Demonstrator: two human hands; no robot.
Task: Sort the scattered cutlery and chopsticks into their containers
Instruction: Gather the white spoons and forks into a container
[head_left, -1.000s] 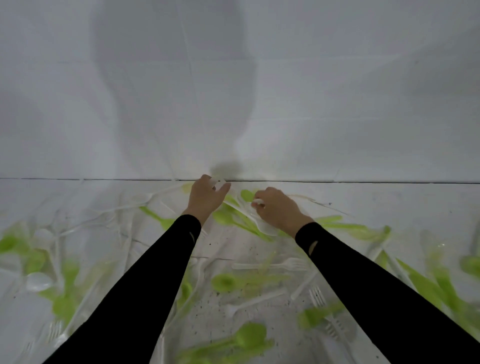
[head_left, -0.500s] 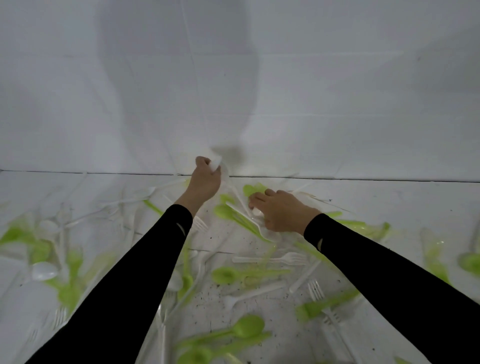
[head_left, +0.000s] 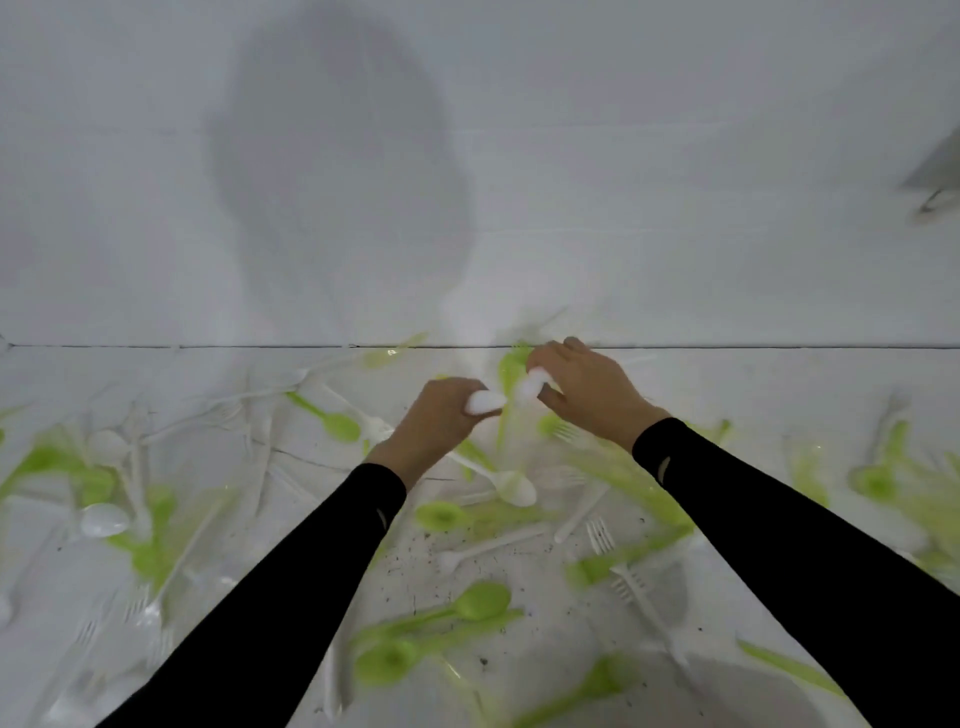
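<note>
Having lifted off the scattered cutlery (head_left: 441, 515), the left hand (head_left: 441, 421) and right hand (head_left: 587, 395) now meet, fingers curled round a spoon (head_left: 485, 401) and a white piece (head_left: 532, 387), both seemingly ready for sorting.

Check your sleeves: both are black, long and close-fitting, and end at the wrist. The left sleeve (head_left: 291, 597) shows at 7 o'clock, the right sleeve (head_left: 779, 530) at 4 o'clock. Each carries one small pale slanted mark (head_left: 383, 518) near the cuff — its shape is unclear. Your left hand (head_left: 436, 423) and right hand (head_left: 589, 389) are bare.
</note>
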